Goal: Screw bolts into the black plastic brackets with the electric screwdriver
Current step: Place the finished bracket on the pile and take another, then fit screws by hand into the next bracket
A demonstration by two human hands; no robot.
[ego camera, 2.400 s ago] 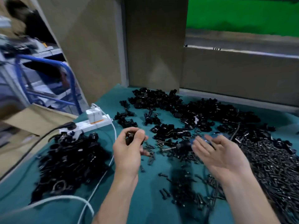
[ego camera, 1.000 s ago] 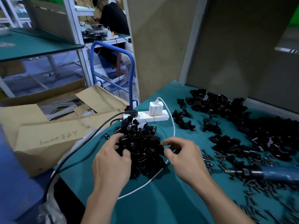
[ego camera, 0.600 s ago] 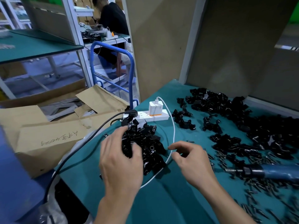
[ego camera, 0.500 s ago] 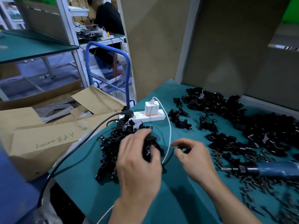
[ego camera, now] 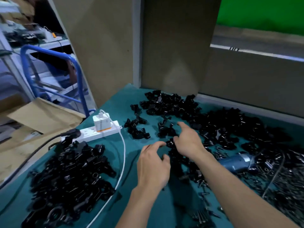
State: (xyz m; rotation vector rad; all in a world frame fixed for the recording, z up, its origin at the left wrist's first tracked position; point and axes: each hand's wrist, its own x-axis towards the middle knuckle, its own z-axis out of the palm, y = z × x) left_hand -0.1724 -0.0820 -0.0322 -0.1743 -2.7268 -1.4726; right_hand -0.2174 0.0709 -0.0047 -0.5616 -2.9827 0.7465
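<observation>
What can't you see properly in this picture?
- Screwdriver, head view: its tip is hidden behind the right arm.
- Right hand: the back of the hand hides whether its fingers hold a bracket.
- Bolts: blurred and cut off by the right edge.
- Left pile: single brackets blur together.

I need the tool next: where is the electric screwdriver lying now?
The electric screwdriver lies on the table's right side, just beyond the right forearm, among loose bolts.

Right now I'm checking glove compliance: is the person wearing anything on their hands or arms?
No. The left hand and right hand are bare, without gloves, rings or a watch visible. Both forearms are uncovered to the frame's edge: no sleeves, wristbands or cables.
</observation>
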